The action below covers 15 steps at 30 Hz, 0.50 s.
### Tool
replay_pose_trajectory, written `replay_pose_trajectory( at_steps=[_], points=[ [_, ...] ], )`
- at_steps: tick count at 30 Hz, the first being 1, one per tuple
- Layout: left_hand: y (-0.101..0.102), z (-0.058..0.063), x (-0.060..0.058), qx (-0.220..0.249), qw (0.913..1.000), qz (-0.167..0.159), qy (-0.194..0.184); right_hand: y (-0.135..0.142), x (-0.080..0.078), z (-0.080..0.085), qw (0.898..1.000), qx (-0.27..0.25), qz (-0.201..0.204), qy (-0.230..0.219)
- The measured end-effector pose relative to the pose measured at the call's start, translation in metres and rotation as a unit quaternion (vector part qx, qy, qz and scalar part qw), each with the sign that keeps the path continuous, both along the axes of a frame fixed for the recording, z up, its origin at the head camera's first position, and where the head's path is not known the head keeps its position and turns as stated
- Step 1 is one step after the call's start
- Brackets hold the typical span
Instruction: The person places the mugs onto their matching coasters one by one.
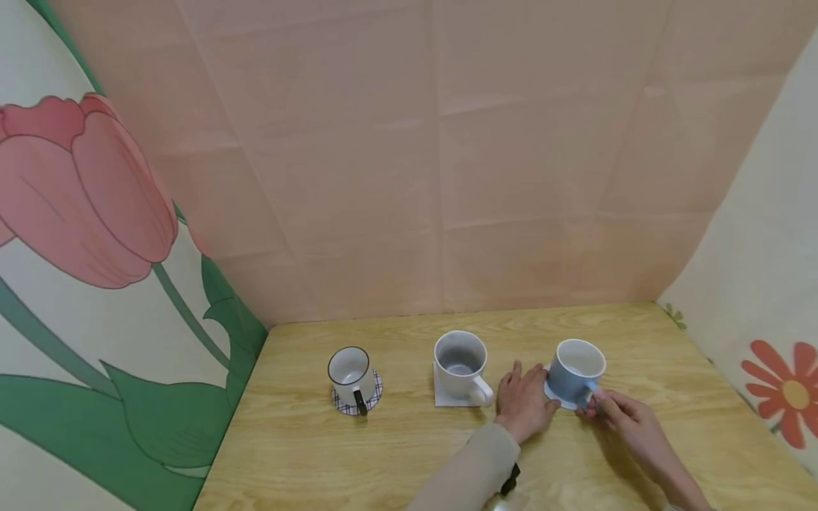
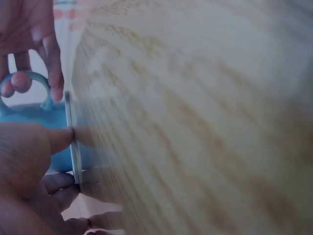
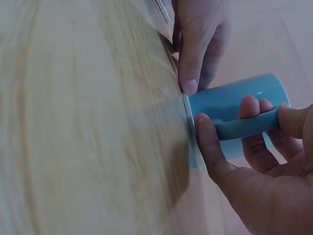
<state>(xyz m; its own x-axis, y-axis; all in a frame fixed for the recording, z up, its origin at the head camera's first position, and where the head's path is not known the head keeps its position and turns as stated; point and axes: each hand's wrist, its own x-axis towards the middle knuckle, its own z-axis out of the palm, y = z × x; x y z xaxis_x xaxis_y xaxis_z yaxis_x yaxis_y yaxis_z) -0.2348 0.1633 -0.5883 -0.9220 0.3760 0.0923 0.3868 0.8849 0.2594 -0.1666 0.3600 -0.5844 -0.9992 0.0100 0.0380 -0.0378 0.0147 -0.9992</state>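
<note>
A light blue mug with a white inside stands upright on a pale coaster at the right of the table. My right hand holds its handle, with fingers through the loop and the thumb on top; one fingertip reaches down to the coaster's rim. From the left, my left hand lies low on the table. Its thumb and fingertips grip the coaster's edge beside the mug, as the left wrist view shows.
Left of my left hand, a white mug sits on a square white coaster. Farther left, a black-rimmed white mug rests on a round checked coaster. Pink cloth hangs behind the wooden table; floral panels flank it.
</note>
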Motion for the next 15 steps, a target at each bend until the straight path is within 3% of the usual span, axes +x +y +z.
replay_pose_trajectory(
  at_steps=[3,8,15],
  points=[
    [-0.001,0.001,0.001,-0.012,0.9999,-0.002,-0.003,0.000,0.001,0.001,1.000,0.000,0.009,-0.003],
    [-0.003,0.003,0.003,-0.017,0.9998,-0.006,-0.013,0.001,0.001,0.002,0.999,0.046,0.013,-0.003],
    [-0.009,0.014,0.008,0.014,0.9983,-0.004,-0.057,0.003,0.000,0.004,0.996,0.083,0.012,-0.006]
  ],
)
